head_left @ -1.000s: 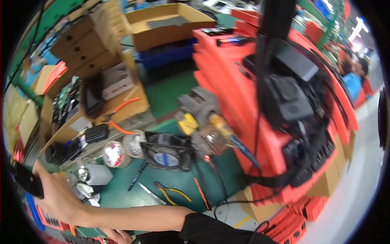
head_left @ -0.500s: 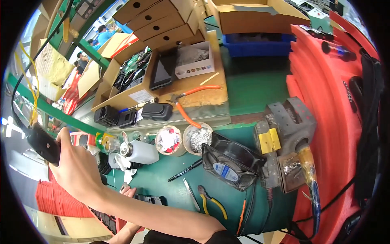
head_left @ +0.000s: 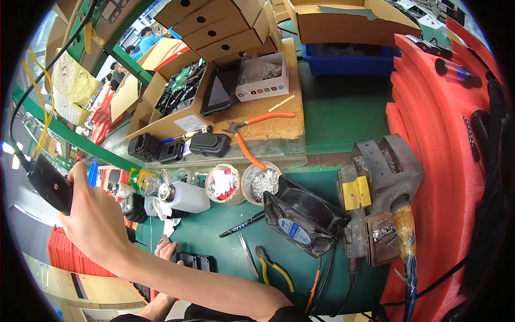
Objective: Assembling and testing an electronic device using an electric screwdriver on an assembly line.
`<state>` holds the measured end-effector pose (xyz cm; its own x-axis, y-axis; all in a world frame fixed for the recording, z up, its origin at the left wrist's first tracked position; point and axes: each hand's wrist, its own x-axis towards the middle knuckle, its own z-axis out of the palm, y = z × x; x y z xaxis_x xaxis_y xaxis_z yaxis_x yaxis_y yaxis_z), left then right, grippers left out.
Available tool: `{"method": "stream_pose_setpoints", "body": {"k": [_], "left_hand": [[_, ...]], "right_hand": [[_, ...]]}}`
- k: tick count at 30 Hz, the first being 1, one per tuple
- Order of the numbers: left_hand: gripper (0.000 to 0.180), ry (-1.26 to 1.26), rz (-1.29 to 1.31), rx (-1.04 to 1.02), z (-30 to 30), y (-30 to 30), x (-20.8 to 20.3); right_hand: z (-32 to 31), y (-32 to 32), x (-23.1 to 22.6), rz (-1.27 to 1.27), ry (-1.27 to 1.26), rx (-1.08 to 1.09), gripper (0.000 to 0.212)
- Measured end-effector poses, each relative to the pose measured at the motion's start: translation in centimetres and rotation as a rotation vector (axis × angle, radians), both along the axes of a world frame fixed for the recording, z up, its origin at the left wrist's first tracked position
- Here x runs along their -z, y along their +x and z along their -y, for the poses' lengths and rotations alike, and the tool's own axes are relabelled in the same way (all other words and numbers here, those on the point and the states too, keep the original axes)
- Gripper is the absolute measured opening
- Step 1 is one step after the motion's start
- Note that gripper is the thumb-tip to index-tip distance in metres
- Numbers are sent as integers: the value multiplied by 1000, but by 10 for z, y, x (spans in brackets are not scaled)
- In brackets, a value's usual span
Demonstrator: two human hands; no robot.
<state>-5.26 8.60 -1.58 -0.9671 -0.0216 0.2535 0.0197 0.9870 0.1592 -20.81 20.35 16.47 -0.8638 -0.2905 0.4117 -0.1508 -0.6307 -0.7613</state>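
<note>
My right hand (head_left: 99,214), its arm reaching across from the lower right, is closed around a black corded electric screwdriver (head_left: 51,185). The screwdriver's dark nose and thin bit show past the wrist. Lower down, my left hand (head_left: 167,251) is partly hidden behind my right forearm. Its fingers are bent, and a fingertip rests at the left end of a black plastic housing (head_left: 197,262) lying on the green mat (head_left: 228,249). A crumpled white tissue (head_left: 171,228) lies just beyond these fingers.
Tweezers (head_left: 248,255), yellow-handled cutters (head_left: 272,268) and a black pen (head_left: 242,224) lie right of the housing. A black fan (head_left: 303,217) and a grey soldering iron stand (head_left: 381,177) stand further right. Behind are a white bottle (head_left: 188,198), two tubs and orange-handled pliers (head_left: 241,134).
The view has shifted slightly. My right hand and the screwdriver have moved a little down and left. More of the housing's left end and my left fingers now show past the forearm.
</note>
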Motion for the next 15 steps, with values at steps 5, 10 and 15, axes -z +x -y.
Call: {"method": "stream_pose_setpoints", "body": {"k": [5,10,15], "left_hand": [[52,-26,12,-28,-3,1,1],[54,-36,5,-34,-4,1,-2],[56,14,2,8,-2,-4,0]], "right_hand": [[-5,-3,0,-4,-18,-5,53],[-4,-2,0,-9,-10,-4,54],[-1,-6,3,-27,23,-9,63]]}}
